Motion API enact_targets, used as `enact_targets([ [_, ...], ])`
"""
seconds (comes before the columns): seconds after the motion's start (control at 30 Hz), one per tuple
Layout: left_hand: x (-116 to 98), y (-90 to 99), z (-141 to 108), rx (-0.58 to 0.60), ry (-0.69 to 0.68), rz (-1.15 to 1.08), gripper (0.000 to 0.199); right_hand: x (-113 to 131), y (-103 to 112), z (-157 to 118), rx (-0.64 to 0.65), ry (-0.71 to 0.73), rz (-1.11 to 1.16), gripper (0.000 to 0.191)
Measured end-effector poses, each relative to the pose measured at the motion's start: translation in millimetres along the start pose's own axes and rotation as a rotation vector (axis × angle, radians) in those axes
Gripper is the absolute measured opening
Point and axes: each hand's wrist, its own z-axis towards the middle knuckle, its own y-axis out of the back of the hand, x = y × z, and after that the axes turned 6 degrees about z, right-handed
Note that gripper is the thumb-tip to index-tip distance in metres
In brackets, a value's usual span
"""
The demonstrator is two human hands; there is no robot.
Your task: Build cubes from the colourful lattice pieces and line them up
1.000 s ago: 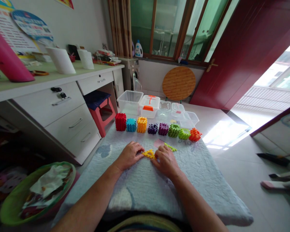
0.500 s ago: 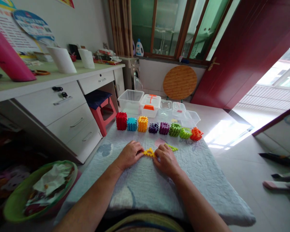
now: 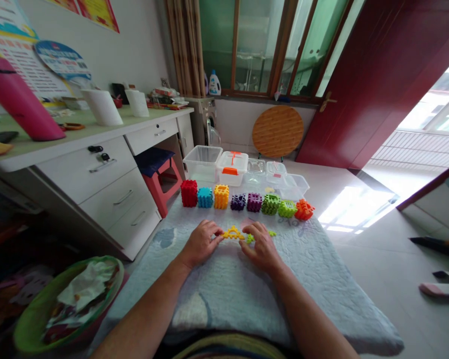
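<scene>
Between my hands lies a flat yellow toothed piece (image 3: 233, 233) on the cloth-covered table (image 3: 224, 289). My left hand (image 3: 203, 243) pinches its left end between thumb and fingers. At its right end is my right hand (image 3: 261, 246), with thumb and fingers apart and the thumb by the piece's edge. A light green toothed piece (image 3: 250, 238) shows partly under my right hand's fingers, and more green sticks out to the right. Behind the hands stands a row of block cubes, among them a red one (image 3: 189, 193), a blue one (image 3: 205, 197) and a yellow one (image 3: 221, 196).
Clear plastic bins (image 3: 203, 163) and a lidded box with orange clips (image 3: 232, 167) stand behind the cubes. At the left are a white desk (image 3: 108, 174), a pink stool (image 3: 160, 184) and a green basket (image 3: 26, 319) with crumpled items.
My right hand's thumb and fingers have spread away from the yellow piece, showing more of the light green piece beneath. The camera view has shifted slightly.
</scene>
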Motion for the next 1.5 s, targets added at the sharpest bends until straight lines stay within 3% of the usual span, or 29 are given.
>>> enact_targets([
  [0.2, 1, 25.2, 13, -0.179, 0.101, 0.1, 0.009, -12, 0, 0, -0.124, -0.045, 0.068, 0.015],
  [0.37, 13, 51.4, 46, -0.249, 0.208, 0.254, 0.011, -13, -2, 0, -0.133, -0.042, 0.065, 0.012],
  [0.5, 14, 61.0, 75, -0.269, 0.316, 0.341, 0.016, -11, -2, 0, -0.137, -0.051, 0.067, 0.01],
  [0.87, -7, 45.9, 111, -0.181, 0.488, 0.529, 0.025, -10, 1, 0, -0.109, -0.069, 0.069, 0.01],
  [1.5, -17, 45.6, 118, -0.057, 0.574, 0.545, 0.03, -8, 3, -1, -0.108, -0.065, 0.1, 0.011],
])
